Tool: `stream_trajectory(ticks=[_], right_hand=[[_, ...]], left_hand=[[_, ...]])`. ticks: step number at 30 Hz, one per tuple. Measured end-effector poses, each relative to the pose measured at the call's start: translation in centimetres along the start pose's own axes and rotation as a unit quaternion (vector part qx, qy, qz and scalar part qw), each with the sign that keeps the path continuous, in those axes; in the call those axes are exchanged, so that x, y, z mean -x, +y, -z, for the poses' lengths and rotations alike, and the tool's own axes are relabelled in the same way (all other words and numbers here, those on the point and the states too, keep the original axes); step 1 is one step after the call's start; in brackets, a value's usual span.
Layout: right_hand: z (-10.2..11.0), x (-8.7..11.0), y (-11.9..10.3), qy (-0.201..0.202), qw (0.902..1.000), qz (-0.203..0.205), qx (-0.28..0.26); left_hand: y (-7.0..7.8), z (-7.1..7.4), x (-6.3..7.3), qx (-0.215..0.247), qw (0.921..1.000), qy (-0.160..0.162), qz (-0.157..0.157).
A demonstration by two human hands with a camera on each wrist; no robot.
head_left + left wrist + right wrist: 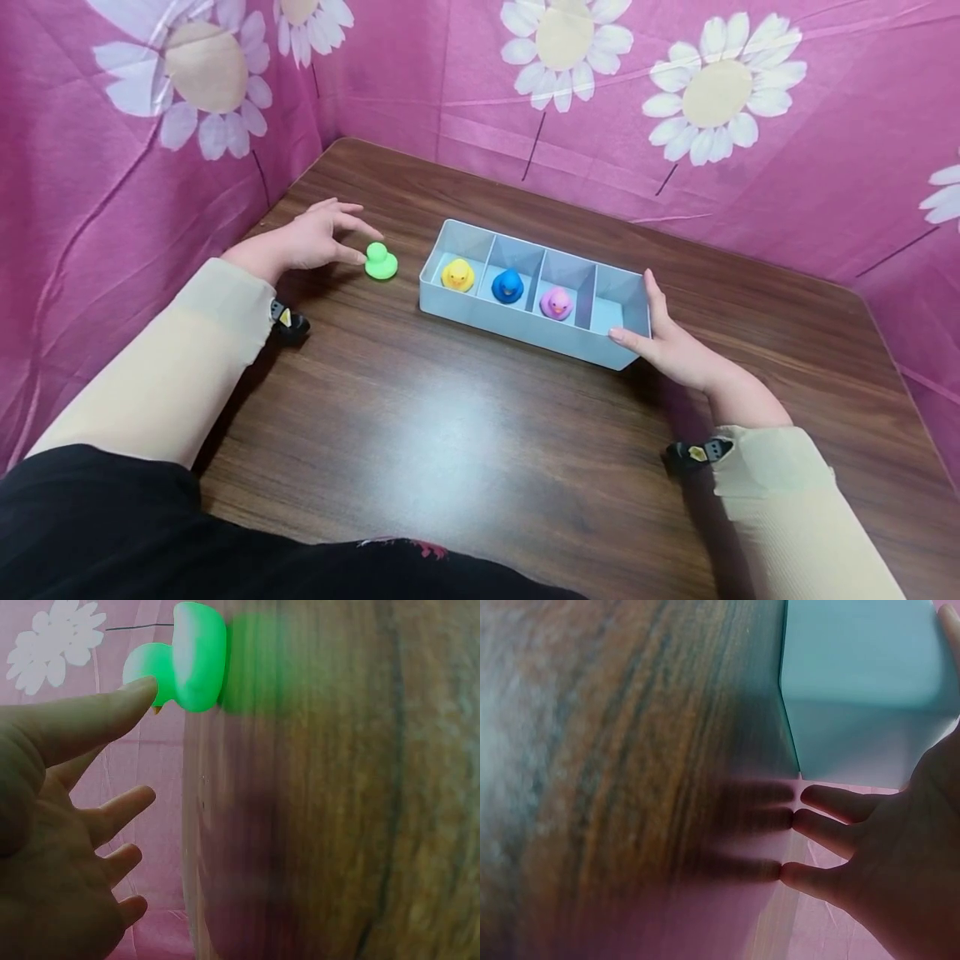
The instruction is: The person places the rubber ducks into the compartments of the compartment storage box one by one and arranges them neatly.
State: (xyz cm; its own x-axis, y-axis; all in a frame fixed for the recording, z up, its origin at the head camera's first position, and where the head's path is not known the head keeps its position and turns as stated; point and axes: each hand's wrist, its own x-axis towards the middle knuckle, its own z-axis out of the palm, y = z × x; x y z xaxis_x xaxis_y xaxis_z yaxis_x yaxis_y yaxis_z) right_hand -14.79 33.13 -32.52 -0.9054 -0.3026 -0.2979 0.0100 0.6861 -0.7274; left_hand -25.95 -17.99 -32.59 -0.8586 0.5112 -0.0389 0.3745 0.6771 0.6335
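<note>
A green rubber duck (381, 262) sits on the table, left of the grey divided box (517, 327). At the duck is my left hand (318, 237), thumb beside its head and index finger stretched above it. In the left wrist view the thumb overlaps the duck's head (142, 664); the other fingers are spread, and contact is unclear. My right hand (675, 346) holds the box's right end between thumb and index finger. Inside the box, from the left, sit a yellow duck (457, 275), a blue duck (507, 286) and a pink duck (557, 303), each in its own compartment.
The box's rightmost compartment (609, 315) shows a bare floor. A brown wood-grain table (420, 400) lies under everything. Pink cloth with daisies (450, 100) hangs behind and beside the table.
</note>
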Motion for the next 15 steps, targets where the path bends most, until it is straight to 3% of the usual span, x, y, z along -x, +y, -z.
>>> stream_trajectory(ticks=[10, 15], right_hand=[[-0.02, 0.02, -0.12, 0.0, 1.0, 0.0, 0.0], [-0.11, -0.03, -0.07, 0.0, 1.0, 0.002, 0.002]], left_hand=[[0.17, -0.16, -0.1, 0.017, 0.9996, 0.022, 0.005], [0.16, 0.14, -0.14, 0.044, 0.9988, -0.019, -0.014]])
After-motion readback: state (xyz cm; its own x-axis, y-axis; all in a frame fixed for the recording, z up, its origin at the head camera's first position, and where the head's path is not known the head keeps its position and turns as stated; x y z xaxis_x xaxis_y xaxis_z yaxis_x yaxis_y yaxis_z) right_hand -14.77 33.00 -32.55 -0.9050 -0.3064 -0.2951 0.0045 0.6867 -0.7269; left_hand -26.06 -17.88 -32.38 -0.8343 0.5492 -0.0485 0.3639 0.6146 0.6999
